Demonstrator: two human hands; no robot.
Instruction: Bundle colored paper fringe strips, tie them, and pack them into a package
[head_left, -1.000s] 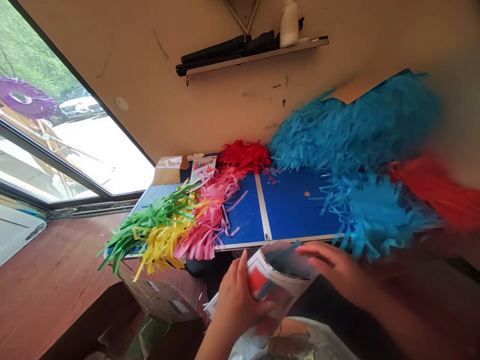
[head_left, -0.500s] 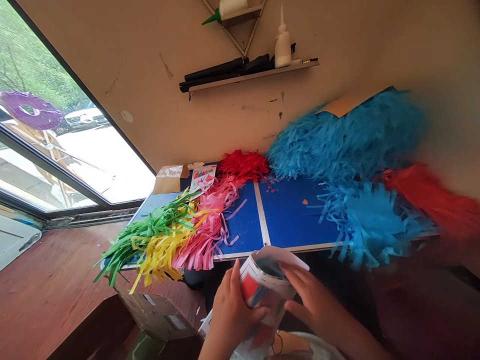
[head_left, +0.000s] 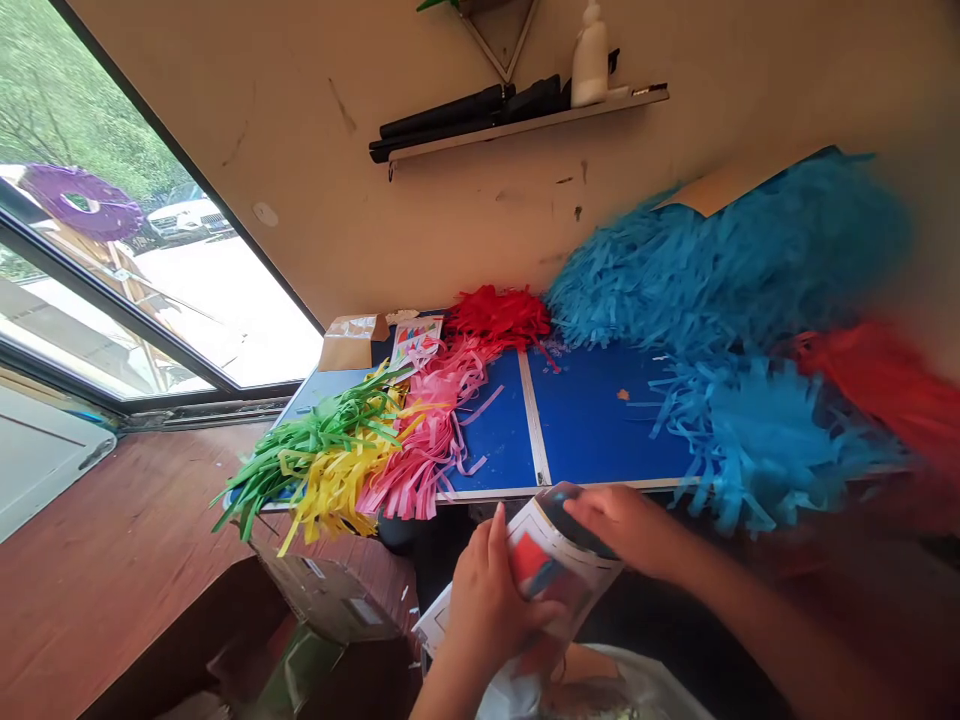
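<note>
A printed packet [head_left: 562, 565], white-bordered with a red and blue picture, is tilted in front of me above my lap. It looks like a card or sheet in a clear sleeve, its upper end curved apart to show a dark inside. My left hand [head_left: 495, 595] grips its left side, thumb across the front. At the upper right edge my right hand [head_left: 626, 525] has its fingers closed on the rim of that opening; its fingertips are partly hidden. More white printed sheet [head_left: 435, 620] shows beside my left wrist.
Green [head_left: 315, 440], yellow [head_left: 345, 490], pink [head_left: 424, 430] and red [head_left: 499, 318] paper tassels lie on the blue table [head_left: 600, 430]. Blue fringe [head_left: 712, 260] is heaped at right. A cardboard box [head_left: 330, 590] stands below left; a shelf [head_left: 525, 125] hangs above.
My right hand has moved up and right, its fingers now closed at the packet's opening. The packet and my left hand have shifted slightly right; the view has tipped downward.
</note>
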